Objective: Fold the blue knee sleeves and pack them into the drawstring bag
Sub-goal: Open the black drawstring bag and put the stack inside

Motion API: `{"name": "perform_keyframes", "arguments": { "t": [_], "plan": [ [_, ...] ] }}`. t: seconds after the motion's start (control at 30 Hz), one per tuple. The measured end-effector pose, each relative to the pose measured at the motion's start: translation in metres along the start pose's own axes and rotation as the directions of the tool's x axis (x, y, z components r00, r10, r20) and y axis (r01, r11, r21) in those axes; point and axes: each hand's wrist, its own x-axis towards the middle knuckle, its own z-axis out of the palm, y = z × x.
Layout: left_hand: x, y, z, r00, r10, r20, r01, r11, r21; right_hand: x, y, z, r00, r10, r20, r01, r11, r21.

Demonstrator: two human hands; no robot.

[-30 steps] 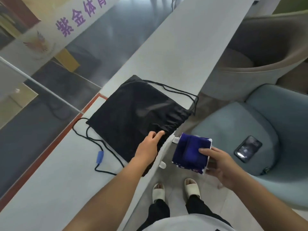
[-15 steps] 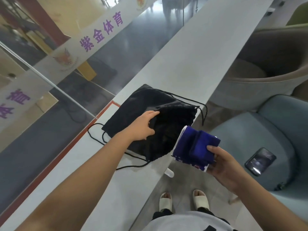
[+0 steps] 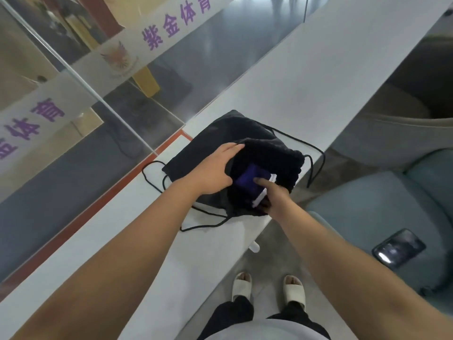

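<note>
The black drawstring bag [image 3: 215, 136] lies on the long white counter [image 3: 306, 77], its mouth turned toward me. My left hand [image 3: 215, 168] grips the upper edge of the mouth and lifts it. My right hand [image 3: 274, 195] holds the folded blue knee sleeves [image 3: 247, 182], which have a white edge, and they sit partly inside the bag's mouth. The far part of the sleeves is hidden by the black fabric. The bag's black cords [image 3: 316, 153] trail over the counter on both sides.
A glass partition with purple lettering [image 3: 169, 28] runs along the counter's left side. Right of the counter stand a grey-blue seat [image 3: 367, 212] with a dark phone [image 3: 398, 247] on it and a beige armchair [image 3: 404, 114]. My feet in white slippers [image 3: 267, 288] are below.
My right hand carried the folded sleeves from beside the counter into the bag's mouth. My left hand shifted from the bag's near edge to lifting the mouth.
</note>
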Motion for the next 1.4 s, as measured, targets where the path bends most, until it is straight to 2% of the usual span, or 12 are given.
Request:
{"name": "perform_keyframes", "arguments": {
  "t": [0.13,0.4,0.5,0.53,0.57,0.63,0.7,0.73,0.83,1.0,1.27,1.4],
  "plan": [
    [-0.009,0.003,0.008,1.0,-0.003,0.022,0.001,0.994,0.107,0.02,0.004,0.02,0.983,-0.02,-0.182,-0.001,0.993,-0.114],
    [-0.027,0.002,0.047,0.997,0.032,0.063,-0.04,0.99,0.136,0.012,-0.008,-0.019,0.998,0.034,-0.046,-0.046,0.95,-0.308],
    [-0.029,-0.004,0.072,1.0,0.015,-0.027,-0.011,0.989,0.149,0.005,-0.013,-0.06,0.984,-0.151,-0.096,0.092,0.888,-0.451],
    [-0.032,-0.007,0.083,0.995,0.006,-0.097,0.011,0.984,0.177,0.003,-0.015,-0.073,0.947,-0.306,-0.102,0.203,0.81,-0.55],
    [-0.036,-0.011,0.096,0.987,-0.007,-0.163,0.043,0.975,0.218,0.002,-0.017,-0.086,0.876,-0.479,-0.053,0.315,0.652,-0.69],
    [-0.045,-0.017,0.126,0.976,-0.076,-0.205,0.13,0.955,0.265,0.005,-0.024,-0.102,0.725,-0.66,0.2,0.395,0.159,-0.905],
    [-0.052,-0.025,0.154,0.974,-0.172,-0.149,0.207,0.94,0.272,0.018,-0.032,-0.11,0.715,-0.558,0.422,0.314,-0.284,-0.906],
    [-0.053,-0.031,0.167,0.972,-0.197,-0.131,0.227,0.933,0.278,0.027,-0.036,-0.112,0.732,-0.487,0.476,0.271,-0.433,-0.86],
    [-0.056,-0.049,0.19,0.964,-0.198,-0.175,0.236,0.944,0.231,0.063,-0.041,-0.12,0.716,-0.41,0.564,0.21,-0.645,-0.735],
    [-0.057,-0.075,0.207,0.923,-0.128,-0.362,0.204,0.963,0.179,0.109,-0.041,-0.129,0.598,-0.435,0.673,0.189,-0.74,-0.646],
    [-0.061,-0.088,0.212,0.928,-0.057,-0.369,0.181,0.933,0.312,0.131,-0.052,-0.143,0.417,-0.418,0.807,0.328,-0.759,-0.562],
    [-0.064,-0.089,0.197,0.95,-0.044,-0.308,0.188,0.87,0.456,0.105,-0.063,-0.136,0.413,-0.442,0.796,0.369,-0.718,-0.59]
  ]
}}
